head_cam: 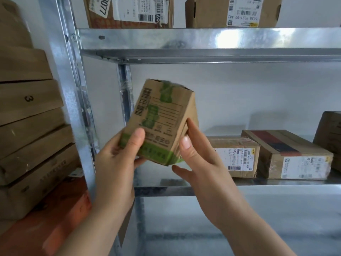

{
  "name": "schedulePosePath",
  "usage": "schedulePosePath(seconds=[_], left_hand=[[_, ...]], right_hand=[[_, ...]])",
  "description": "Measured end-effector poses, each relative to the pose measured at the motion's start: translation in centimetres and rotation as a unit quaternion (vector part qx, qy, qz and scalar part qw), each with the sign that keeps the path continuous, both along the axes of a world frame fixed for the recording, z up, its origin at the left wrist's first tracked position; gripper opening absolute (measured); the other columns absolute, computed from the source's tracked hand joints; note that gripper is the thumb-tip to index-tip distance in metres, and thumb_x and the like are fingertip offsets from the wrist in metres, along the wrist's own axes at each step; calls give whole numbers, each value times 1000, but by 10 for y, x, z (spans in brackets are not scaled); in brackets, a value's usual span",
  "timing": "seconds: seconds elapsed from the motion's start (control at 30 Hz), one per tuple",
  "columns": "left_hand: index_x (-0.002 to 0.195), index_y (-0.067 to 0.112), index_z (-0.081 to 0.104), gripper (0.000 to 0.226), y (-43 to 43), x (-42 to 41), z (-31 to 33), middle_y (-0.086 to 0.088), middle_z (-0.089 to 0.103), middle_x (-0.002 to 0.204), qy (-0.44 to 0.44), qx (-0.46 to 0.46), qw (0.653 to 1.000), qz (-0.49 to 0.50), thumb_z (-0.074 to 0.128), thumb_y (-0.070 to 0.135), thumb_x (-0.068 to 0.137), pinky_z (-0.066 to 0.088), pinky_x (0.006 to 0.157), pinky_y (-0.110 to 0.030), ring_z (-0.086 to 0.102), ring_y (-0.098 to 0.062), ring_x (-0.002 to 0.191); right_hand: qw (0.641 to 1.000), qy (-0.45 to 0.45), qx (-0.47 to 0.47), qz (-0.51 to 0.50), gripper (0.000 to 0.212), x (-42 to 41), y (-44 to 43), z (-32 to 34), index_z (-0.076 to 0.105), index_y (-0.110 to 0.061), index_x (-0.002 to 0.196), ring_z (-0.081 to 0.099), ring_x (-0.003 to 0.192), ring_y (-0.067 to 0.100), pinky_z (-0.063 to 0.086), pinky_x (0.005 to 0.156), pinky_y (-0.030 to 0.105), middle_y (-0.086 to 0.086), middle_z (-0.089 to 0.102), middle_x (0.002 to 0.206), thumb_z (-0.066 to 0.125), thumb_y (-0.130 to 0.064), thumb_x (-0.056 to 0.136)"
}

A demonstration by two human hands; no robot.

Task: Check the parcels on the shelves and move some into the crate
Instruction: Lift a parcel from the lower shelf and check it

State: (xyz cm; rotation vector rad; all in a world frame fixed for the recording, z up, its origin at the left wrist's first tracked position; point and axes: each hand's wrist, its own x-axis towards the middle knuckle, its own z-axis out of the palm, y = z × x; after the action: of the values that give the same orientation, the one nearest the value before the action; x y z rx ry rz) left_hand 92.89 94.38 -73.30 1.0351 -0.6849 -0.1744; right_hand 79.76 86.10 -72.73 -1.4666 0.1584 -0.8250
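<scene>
I hold a small brown cardboard parcel with green tape and green print [162,115] up in front of the metal shelf [276,182], tilted. My left hand [118,159] grips its lower left corner, thumb on the printed face. My right hand [197,159] holds the lower right edge, with the thumb on the front corner and fingers along the side. On the shelf to the right lie a taped parcel with a white label [234,156] and a longer parcel with a dark stripe [287,154]. No crate is in view.
The upper shelf [203,39] carries two labelled cartons [129,12] [234,12]. A stack of flat brown boxes [31,137] stands at the left over an orange surface [55,218]. Another brown parcel [330,137] sits at the far right. A steel upright [73,108] divides the bays.
</scene>
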Motion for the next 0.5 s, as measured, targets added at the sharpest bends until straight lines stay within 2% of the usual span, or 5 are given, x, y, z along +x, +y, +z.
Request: schedulePosePath(seconds=[0.07, 0.2, 0.37, 0.5], left_hand=[[114, 21, 72, 34, -4, -6, 0, 3, 78, 106, -23, 9, 1000, -1, 67, 36, 84, 62, 82, -33, 74, -14, 100], [115, 22, 73, 42, -9, -5, 1, 3, 78, 105, -12, 29, 999, -24, 69, 39, 77, 62, 84, -36, 74, -12, 100], [117, 19, 74, 44, -13, -5, -2, 0, 78, 107, -6, 41, 998, -51, 69, 39, 78, 58, 90, -43, 73, -15, 105], [107, 20, 76, 36, -16, -9, -7, -1, 79, 103, -1, 53, 997, -57, 64, 42, 82, 58, 93, -45, 73, -16, 103]], right_hand=[[1000, 1, 4, 5, 76, -1, 1, -1, 30, -57, 151, 60, 117, -11, 44, 111, 47, -37, 62, 127, 60, -54, 81], [1000, -11, 21, -1, 73, 0, -3, -3, 32, -58, 148, 62, 119, -4, 42, 110, 56, -34, 62, 130, 61, -51, 81], [998, -41, 41, -21, 68, 1, -9, -3, 43, -51, 143, 66, 119, 8, 42, 109, 55, -23, 68, 127, 64, -43, 79], [995, -57, 73, -38, 61, 4, -16, -7, 49, -41, 142, 69, 116, 17, 48, 105, 55, -11, 72, 125, 67, -32, 83]])
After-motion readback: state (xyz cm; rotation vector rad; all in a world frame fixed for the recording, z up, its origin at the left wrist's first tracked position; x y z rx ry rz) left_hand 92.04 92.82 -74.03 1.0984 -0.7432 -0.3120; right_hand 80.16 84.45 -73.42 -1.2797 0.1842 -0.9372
